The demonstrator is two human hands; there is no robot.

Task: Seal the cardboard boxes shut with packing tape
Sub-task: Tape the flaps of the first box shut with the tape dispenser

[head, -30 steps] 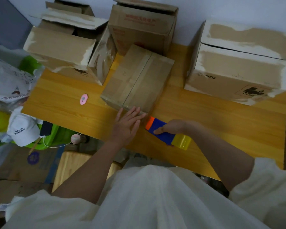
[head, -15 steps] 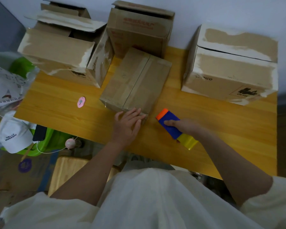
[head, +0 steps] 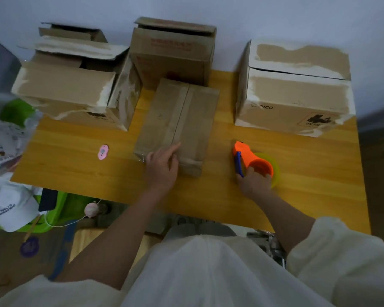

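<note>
My left hand [head: 162, 167] flat on taped box [head: 177, 125] at frame centre, fingers straight; right hand [head: 254, 182] grips tape dispenser [head: 252, 161] at centre right on table [head: 75, 165]. Risk: tape end lifts if pressed unevenly; dispenser blade near fingers

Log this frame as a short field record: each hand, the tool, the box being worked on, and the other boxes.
left hand: rests on the near end of the small box
right hand: grips the tape dispenser on the table
small box: flaps closed, tape along the seam
other boxes: three behind; left box open
</note>
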